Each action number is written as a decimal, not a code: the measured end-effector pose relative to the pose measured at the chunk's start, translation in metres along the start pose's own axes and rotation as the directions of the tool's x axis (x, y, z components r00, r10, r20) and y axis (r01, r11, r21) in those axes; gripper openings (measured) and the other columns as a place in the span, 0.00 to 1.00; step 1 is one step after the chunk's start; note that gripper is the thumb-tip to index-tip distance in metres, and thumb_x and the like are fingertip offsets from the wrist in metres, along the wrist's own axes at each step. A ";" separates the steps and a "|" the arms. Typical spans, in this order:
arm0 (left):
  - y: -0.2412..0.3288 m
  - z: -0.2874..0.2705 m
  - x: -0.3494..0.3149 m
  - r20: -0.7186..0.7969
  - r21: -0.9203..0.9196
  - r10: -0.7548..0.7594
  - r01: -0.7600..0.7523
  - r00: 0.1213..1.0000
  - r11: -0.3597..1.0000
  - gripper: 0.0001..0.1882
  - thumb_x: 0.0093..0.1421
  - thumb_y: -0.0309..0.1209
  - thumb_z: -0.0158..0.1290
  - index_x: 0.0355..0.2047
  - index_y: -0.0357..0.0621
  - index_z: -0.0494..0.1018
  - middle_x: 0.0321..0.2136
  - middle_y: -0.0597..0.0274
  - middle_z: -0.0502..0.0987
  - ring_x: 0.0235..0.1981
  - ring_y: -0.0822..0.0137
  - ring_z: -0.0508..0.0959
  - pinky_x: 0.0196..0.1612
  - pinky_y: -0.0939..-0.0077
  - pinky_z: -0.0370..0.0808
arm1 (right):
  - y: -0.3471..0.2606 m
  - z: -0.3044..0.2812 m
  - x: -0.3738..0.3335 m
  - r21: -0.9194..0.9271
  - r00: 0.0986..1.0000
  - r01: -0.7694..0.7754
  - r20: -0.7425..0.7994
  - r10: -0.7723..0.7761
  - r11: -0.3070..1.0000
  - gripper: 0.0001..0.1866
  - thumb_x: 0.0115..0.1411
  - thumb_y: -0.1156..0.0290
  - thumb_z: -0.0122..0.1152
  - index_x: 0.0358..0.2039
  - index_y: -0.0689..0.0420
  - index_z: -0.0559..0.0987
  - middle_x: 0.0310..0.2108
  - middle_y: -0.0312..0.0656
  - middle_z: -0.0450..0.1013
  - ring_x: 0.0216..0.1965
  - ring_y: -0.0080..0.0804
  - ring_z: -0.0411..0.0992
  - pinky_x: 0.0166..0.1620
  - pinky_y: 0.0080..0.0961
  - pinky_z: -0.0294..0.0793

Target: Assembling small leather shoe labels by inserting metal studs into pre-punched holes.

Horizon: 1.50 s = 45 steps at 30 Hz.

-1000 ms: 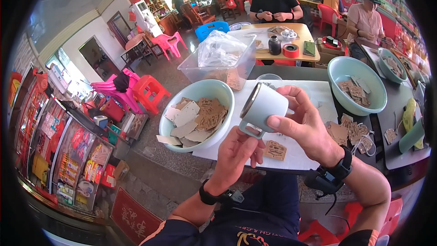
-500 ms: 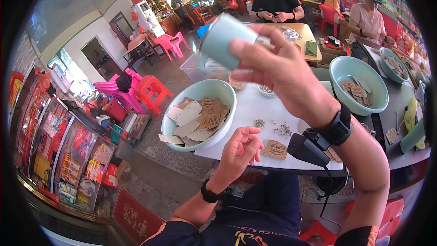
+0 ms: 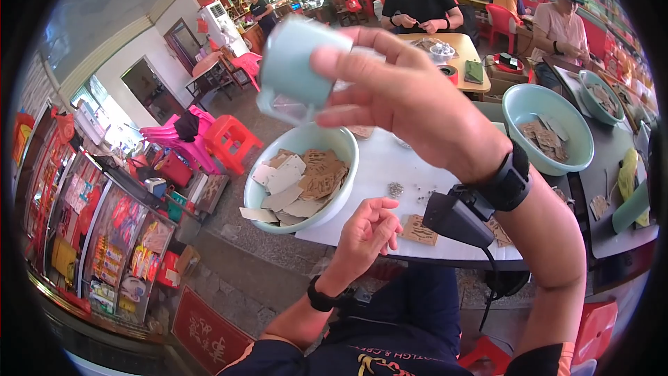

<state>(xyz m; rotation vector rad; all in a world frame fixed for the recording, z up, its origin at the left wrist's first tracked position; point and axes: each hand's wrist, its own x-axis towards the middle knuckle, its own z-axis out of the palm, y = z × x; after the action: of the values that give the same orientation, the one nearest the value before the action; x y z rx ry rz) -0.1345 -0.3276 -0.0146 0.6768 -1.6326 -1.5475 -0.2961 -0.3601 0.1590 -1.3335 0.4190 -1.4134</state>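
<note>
A light blue cup (image 3: pixel 296 63), smeared by motion, is raised in my right hand (image 3: pixel 410 97), whose fingers wrap round its side. Below it stands a pale green basin (image 3: pixel 348 198) holding cut cardboard pieces (image 3: pixel 321 177). My left hand (image 3: pixel 370 230) hovers near the front edge of the white table (image 3: pixel 341 233), its fingers loosely bent and nothing visible in them. Close to it on the white surface are a printed cardboard piece (image 3: pixel 419 230) and a small pile of metal beads (image 3: pixel 396 189). My right forearm hides part of the table.
To the right, another pale green basin (image 3: pixel 581 146) holds more cardboard pieces. Across from me a person in black (image 3: pixel 422 3) sits at a wooden table (image 3: pixel 467 47). A red stool (image 3: pixel 233 141) and pink chairs (image 3: pixel 174 143) stand left of the basin.
My right hand has carried the cup to the left, over the cardboard basin. My left hand has hardly moved.
</note>
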 end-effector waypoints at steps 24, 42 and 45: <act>0.055 -0.072 0.010 -0.545 -0.188 0.257 -0.415 0.798 0.890 0.13 0.66 0.35 0.52 0.47 0.43 0.70 0.45 0.65 0.73 0.43 0.72 0.75 0.49 0.70 0.75 | 0.139 0.033 -0.108 -0.407 0.816 -0.528 0.002 0.578 0.746 0.43 0.56 0.36 0.58 0.51 0.69 0.73 0.46 0.58 0.74 0.49 0.46 0.74 0.52 0.37 0.73; 0.081 -0.156 0.025 -0.840 0.107 0.387 -0.583 0.380 0.805 0.22 0.64 0.43 0.54 0.46 0.34 0.67 0.44 0.55 0.66 0.43 0.64 0.70 0.52 0.71 0.72 | 0.155 0.073 -0.153 -0.063 0.701 -0.630 0.381 0.602 0.774 0.29 0.66 0.52 0.54 0.60 0.59 0.65 0.48 0.43 0.71 0.44 0.25 0.73 0.44 0.24 0.76; 0.088 -0.168 0.032 -0.845 0.147 0.397 -0.558 0.358 0.817 0.23 0.64 0.43 0.54 0.47 0.35 0.67 0.44 0.56 0.66 0.42 0.65 0.70 0.50 0.71 0.73 | 0.168 0.075 -0.161 -0.117 0.799 -0.505 0.311 0.515 0.855 0.24 0.67 0.56 0.54 0.55 0.60 0.69 0.45 0.41 0.73 0.41 0.24 0.73 0.42 0.24 0.76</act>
<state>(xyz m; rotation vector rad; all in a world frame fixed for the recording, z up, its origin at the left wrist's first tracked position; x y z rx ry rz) -0.0041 -0.4393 0.0719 0.6253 -0.7753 -0.6582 -0.1916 -0.2513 -0.0335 -1.3228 0.5246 -0.7160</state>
